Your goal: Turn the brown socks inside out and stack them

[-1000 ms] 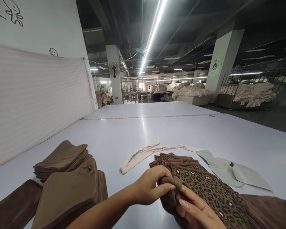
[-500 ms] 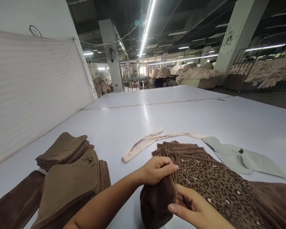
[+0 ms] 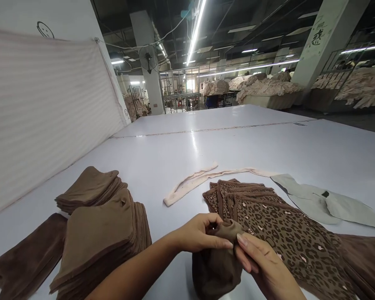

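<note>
Between my hands hangs a piece of dark brown fabric, its upper edge bunched and folded over. My left hand pinches that edge between thumb and fingers. At the right side of the same edge, my right hand grips it with thumb and fingertips. Just beyond and to the right lies a fanned pile of leopard-print fabric pieces. On the left stand two stacks of cut brown fabric pieces, a nearer stack and a farther stack. A darker brown folded piece lies beside them.
A pale pink fabric strip curves across the white table. Grey-green pattern pieces lie at the right, near more brown fabric. A white curtain borders the left side. Heaped fabric in bins stands beyond.
The fabric's top edge has been turned over, showing a lighter brown face. My hands have drawn closer together at that edge and shifted slightly right and down.
</note>
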Available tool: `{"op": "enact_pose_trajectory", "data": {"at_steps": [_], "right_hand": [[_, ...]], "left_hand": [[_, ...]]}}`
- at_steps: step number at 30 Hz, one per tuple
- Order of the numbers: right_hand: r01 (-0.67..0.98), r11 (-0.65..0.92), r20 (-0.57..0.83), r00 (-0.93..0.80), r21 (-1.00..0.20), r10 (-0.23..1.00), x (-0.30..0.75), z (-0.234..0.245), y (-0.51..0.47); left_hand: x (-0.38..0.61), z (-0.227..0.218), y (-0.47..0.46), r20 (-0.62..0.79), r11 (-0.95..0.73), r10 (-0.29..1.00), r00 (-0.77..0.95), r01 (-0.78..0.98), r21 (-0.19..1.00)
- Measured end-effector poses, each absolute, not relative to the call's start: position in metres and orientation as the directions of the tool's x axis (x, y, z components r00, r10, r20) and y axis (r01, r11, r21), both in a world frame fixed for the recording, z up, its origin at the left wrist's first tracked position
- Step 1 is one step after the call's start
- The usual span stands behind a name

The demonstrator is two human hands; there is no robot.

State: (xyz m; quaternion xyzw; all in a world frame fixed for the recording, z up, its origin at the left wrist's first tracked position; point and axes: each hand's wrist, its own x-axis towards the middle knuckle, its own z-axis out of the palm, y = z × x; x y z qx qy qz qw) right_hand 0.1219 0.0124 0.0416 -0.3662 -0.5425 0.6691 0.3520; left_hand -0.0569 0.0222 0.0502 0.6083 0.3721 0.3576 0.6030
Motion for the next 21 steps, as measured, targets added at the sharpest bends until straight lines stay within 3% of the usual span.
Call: {"op": "enact_pose_trajectory", "data": {"at_steps": [3, 6, 8, 9, 11, 14, 18, 21], "right_hand": [[-0.064, -0.138, -0.102, -0.396, -0.988, 0.913, 0.129, 0.036, 0.011], [0.121, 0.089, 0.078, -0.093, -0.989, 0.993, 0.14, 0.035, 0.013], [0.285, 0.245, 0.261, 0.021, -0.927, 0.965, 0.145, 0.039, 0.016], [0.344, 0.302, 0.316, -0.017, -0.889, 0.949, 0.145, 0.043, 0.018], [0.382, 0.366, 0.296, -0.232, -0.848, 0.927, 0.141, 0.051, 0.024], [0.316, 0.337, 0.179, -0.436, -0.887, 0.882, 0.131, 0.057, 0.031], [0.096, 0.164, 0.128, -0.304, -0.982, 0.944, 0.127, 0.047, 0.031], [0.051, 0.099, 0.086, -0.214, -0.994, 0.973, 0.135, 0.032, 0.031]], "left_hand": [[-0.062, 0.049, 0.027, -0.057, 0.109, 0.866, 0.498, -0.076, 0.991], [-0.067, 0.062, 0.028, 0.022, -0.056, 0.898, 0.44, 0.063, 0.996], [-0.067, 0.072, 0.027, 0.127, -0.231, 0.876, 0.465, 0.174, 0.957], [-0.066, 0.077, 0.026, 0.172, -0.305, 0.85, 0.498, 0.197, 0.932], [-0.065, 0.08, 0.025, 0.224, -0.363, 0.824, 0.521, 0.182, 0.914], [-0.069, 0.068, 0.026, 0.143, -0.23, 0.888, 0.437, 0.153, 0.961], [-0.08, 0.03, 0.025, -0.181, 0.175, 0.907, 0.38, 0.05, 0.983], [-0.077, 0.008, 0.021, -0.254, 0.294, 0.903, 0.346, -0.069, 0.953]]}}
